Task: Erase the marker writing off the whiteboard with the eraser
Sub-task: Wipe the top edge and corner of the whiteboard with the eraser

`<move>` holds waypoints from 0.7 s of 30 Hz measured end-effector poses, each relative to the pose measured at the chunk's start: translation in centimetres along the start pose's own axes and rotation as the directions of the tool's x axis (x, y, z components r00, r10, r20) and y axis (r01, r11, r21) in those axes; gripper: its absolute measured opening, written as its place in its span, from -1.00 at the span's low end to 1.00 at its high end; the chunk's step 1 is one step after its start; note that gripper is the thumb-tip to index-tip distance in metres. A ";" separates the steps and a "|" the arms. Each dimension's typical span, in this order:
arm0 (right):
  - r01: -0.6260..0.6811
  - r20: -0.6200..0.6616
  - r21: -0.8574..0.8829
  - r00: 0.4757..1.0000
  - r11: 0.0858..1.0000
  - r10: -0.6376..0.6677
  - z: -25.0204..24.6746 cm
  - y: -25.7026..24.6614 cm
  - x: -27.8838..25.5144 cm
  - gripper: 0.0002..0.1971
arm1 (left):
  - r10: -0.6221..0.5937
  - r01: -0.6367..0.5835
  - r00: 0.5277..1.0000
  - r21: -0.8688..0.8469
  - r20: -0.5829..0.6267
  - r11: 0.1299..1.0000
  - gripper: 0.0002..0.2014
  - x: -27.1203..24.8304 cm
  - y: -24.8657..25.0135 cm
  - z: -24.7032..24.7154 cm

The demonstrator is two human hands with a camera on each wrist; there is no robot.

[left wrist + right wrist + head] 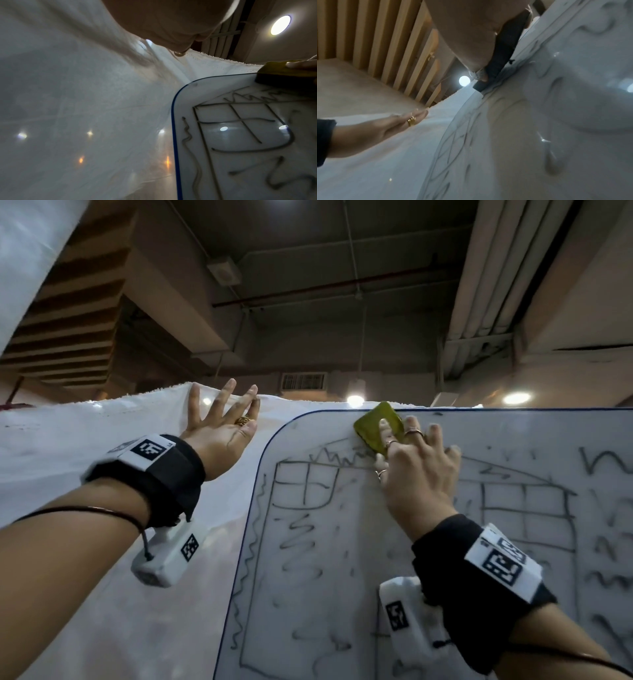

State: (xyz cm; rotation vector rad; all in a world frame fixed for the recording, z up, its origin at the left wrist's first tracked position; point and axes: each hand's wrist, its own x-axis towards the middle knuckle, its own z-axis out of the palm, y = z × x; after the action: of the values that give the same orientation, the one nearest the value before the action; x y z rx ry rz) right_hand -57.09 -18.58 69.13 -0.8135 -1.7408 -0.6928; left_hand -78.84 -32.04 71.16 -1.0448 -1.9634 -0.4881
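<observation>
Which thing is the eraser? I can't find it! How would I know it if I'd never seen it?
Find the big whiteboard covered in grey marker doodles, then go up to its top edge, near the rounded left corner. The person's right hand presses a flat pad there: that is the eraser. It is the only yellow-green thing around; everything beside it is white board, white cloth or grey scribble.

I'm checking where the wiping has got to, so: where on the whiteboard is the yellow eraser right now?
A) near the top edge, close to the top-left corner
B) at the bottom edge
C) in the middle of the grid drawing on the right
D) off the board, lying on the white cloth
A: the right hand presses the yellow eraser against the whiteboard at its top edge, near the rounded top-left corner.
</observation>
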 end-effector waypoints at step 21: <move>-0.036 0.037 0.040 0.999 0.999 0.034 -0.8 2.4 -0.9 -0.46 | 0.023 -0.024 1.000 -0.114 -0.016 0.993 -0.26 -2.6 2.4 -0.1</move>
State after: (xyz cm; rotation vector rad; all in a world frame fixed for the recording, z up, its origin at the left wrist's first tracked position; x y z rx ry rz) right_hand -54.58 -17.94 68.66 -0.8314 -1.7637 -0.6206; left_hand -76.10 -31.99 68.97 -1.1314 -1.9265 -0.5994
